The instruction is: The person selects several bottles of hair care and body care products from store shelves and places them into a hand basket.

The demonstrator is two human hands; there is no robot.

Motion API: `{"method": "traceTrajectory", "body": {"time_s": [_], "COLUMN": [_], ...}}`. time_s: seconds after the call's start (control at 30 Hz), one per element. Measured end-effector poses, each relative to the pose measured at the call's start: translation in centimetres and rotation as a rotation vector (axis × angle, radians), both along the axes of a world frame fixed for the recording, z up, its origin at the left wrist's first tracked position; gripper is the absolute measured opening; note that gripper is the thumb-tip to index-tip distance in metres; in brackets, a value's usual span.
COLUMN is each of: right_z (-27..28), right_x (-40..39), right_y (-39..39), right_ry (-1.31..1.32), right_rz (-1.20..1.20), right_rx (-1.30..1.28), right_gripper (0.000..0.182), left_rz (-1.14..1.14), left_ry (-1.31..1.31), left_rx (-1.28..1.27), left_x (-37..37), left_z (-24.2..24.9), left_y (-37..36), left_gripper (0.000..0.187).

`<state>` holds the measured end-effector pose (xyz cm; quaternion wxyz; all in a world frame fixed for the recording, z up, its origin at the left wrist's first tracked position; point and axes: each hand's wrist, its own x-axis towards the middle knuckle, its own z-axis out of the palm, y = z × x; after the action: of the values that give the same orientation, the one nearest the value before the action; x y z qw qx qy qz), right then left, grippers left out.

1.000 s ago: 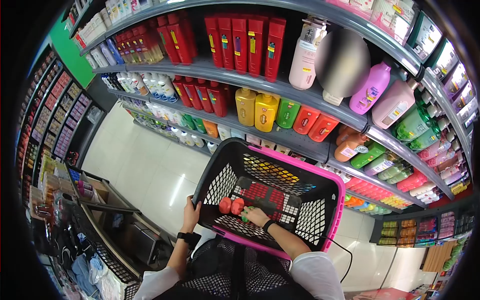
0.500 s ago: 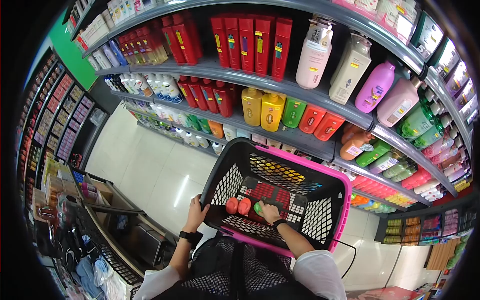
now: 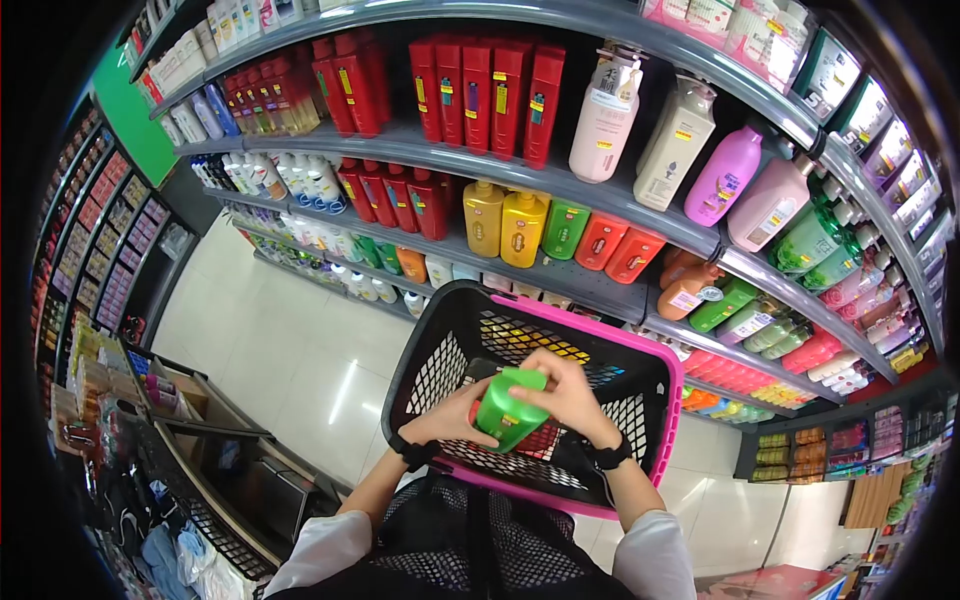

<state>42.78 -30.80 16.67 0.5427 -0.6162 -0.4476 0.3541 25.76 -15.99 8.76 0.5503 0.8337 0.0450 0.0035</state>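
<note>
Over the opening of the black shopping basket (image 3: 655, 425) I hold a green shampoo-type bottle (image 3: 513, 418) between both hands. My left hand (image 3: 450, 415) is closed around its lower left side. At its upper end, my right hand (image 3: 568, 395) grips the cap area with thumb and fingers. The bottle is tilted, with a small yellow mark on its front. A bit of red shows beside it in the basket, but my hands and the bottle hide most of what lies below. The basket has a pink rim and lattice walls.
Shelves (image 3: 390, 145) of bottles curve across the front and right. A similar green bottle (image 3: 566, 229) stands between yellow and red ones. Another display rack (image 3: 100, 230) is at far left. A wooden-edged cart or stand (image 3: 240, 440) is at lower left, beside the tiled floor (image 3: 290, 330).
The green bottle has come up from the basket floor in my right hand. My left hand has left the basket's left rim and taken hold of the bottle too.
</note>
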Motion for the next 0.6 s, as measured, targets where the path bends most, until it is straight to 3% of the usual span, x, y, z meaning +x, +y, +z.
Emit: {"method": "traceTrajectory", "body": {"time_s": [0.07, 0.17, 0.23, 0.27, 0.33, 0.37, 0.53, 0.6], "right_z": [1.5, 1.6, -0.5, -1.9, -3.3, -5.5, -5.4, -4.9], "right_x": [0.7, 1.2, 2.2, 2.5, 2.2, 2.9, 2.0, 1.9], "right_y": [0.7, 1.6, 1.9, 1.8, 1.1, 1.0, 0.5, 0.7], "right_ry": [0.169, 0.199, -0.127, -0.108, 0.068, -0.047, 0.034, 0.355], "right_rz": [-0.097, -0.273, -0.344, -0.27, -0.201, -0.099, -0.03, -0.065], "right_rx": [0.087, 0.146, 0.12, 0.18, 0.1, 0.042, -0.045, 0.017], "right_gripper": [0.023, 0.03, 0.046, 0.064, 0.077, 0.084, 0.082, 0.081], "left_rz": [0.062, 0.152, 0.262, 0.257, 0.373, 0.396, 0.383, 0.299], "left_ry": [0.01, 0.006, 0.004, -0.003, -0.046, -0.063, -0.058, -0.061], "left_rx": [-0.13, -0.106, -0.145, -0.144, -0.252, -0.293, -0.084, 0.052], "left_x": [0.9, 1.7, 1.7, 1.6, 1.2, 1.2, 1.7, 2.3], "left_z": [-0.1, 0.6, 0.3, -0.5, -3.6, -5.0, -0.4, 0.6], "left_y": [-0.4, -1.0, -1.5, -1.7, -1.8, -1.6, -0.8, 0.2], "left_gripper": [0.092, 0.08, 0.069, 0.069, 0.066, 0.067, 0.069, 0.072]}}
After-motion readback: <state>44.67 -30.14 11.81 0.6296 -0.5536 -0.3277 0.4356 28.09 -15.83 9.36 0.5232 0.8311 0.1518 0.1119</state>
